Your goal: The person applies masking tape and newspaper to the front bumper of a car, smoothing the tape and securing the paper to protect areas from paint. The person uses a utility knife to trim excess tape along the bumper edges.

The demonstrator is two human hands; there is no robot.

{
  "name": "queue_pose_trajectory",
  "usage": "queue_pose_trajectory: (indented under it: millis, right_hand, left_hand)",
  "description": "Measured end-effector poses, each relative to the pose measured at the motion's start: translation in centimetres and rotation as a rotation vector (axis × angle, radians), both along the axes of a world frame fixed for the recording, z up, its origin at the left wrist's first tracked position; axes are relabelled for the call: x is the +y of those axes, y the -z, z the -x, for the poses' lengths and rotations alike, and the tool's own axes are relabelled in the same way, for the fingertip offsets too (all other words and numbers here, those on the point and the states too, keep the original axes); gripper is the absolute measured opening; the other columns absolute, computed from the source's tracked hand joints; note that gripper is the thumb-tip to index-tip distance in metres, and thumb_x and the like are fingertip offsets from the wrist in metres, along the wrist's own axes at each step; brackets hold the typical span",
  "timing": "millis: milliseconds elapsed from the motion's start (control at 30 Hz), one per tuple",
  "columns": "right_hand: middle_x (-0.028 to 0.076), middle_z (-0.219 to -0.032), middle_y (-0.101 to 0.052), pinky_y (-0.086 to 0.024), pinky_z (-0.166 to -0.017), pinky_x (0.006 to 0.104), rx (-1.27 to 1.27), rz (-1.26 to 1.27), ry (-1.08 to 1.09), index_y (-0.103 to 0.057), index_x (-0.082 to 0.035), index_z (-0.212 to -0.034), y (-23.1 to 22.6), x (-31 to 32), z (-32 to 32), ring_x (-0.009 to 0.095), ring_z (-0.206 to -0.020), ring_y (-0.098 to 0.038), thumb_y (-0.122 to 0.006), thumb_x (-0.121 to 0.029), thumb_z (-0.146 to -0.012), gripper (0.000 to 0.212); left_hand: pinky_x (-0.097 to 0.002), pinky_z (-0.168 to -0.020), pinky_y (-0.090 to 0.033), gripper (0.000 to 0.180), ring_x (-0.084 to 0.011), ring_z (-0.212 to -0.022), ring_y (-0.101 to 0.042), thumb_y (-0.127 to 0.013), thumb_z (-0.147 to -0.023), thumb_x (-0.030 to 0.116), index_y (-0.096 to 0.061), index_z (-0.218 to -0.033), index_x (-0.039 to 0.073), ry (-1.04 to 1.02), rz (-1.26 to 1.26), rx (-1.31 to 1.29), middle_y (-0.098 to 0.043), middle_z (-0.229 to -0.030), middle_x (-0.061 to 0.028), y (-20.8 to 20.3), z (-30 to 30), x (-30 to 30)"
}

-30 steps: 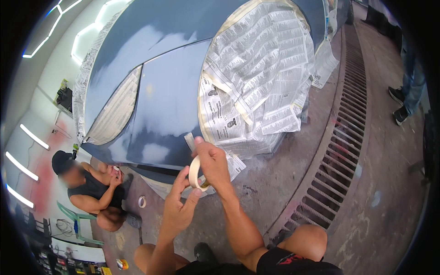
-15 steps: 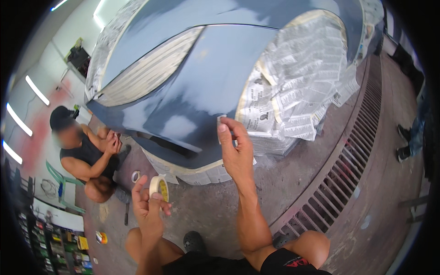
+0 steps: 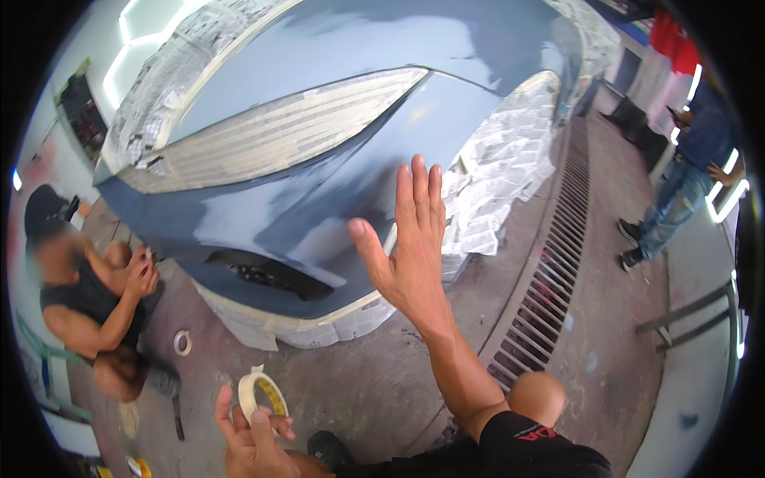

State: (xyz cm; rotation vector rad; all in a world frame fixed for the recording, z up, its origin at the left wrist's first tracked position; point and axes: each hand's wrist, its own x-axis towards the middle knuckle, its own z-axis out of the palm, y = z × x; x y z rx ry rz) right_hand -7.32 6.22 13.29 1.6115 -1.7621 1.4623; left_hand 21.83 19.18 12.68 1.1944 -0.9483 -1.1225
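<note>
In my left hand (image 3: 256, 446), a roll of cream masking tape (image 3: 249, 393) is held by its ring, a short loose end sticking up at the top. My right hand (image 3: 411, 267) is open, fingers stretched upward and thumb spread, holding nothing. It is in front of the blue-grey bumper (image 3: 275, 227), beside the newspaper masking (image 3: 498, 179) over the wheel arch; whether the palm touches the panel cannot be told. Tape strips cover the headlight (image 3: 295, 147). A dark opening (image 3: 271, 275) sits low in the bumper.
At the left a person (image 3: 88, 295) crouches by the bumper, hands together. Another tape roll (image 3: 182, 342) lies on the floor. A floor grate (image 3: 538, 303) runs along the right, beyond which another person (image 3: 677, 183) stands near a metal frame (image 3: 693, 315).
My right hand has gone from a pinch on a small pale piece at the bumper to spread fingers. My left hand with the tape is lower in view. The view has shifted.
</note>
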Motion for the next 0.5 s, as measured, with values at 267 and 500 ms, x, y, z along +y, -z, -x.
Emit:
queue_pose_trajectory:
  millis: [267,500]
  right_hand:
    - [0.033,-0.177,-0.015,-0.005,-0.131,0.0639,-0.111,-0.003,0.167,-0.02,0.012,-0.168,-7.7,-5.0,3.3,0.048,-0.167,-0.003,-0.044,-0.061,-0.112,0.095]
    - [0.026,-0.181,-0.002,0.002,-0.134,0.0575,-0.112,-0.044,0.226,-0.006,0.005,-0.172,-8.6,-8.2,2.5,0.041,-0.168,0.005,-0.028,-0.065,-0.113,0.094]
  left_hand:
    - [-0.0376,-0.082,-0.057,0.064,-0.0276,-0.105,-0.068,-0.065,-0.103,0.003,-0.039,-0.161,0.004,0.006,-0.031,-0.007,-0.063,-0.143,-0.021,0.5,-2.1,-2.7]
    - [-0.0334,-0.073,-0.055,0.06,-0.0191,-0.078,-0.061,-0.059,-0.105,0.006,-0.036,-0.16,0.001,-0.028,0.02,0.077,-0.066,-0.125,-0.0164,0.7,-3.4,-3.7]
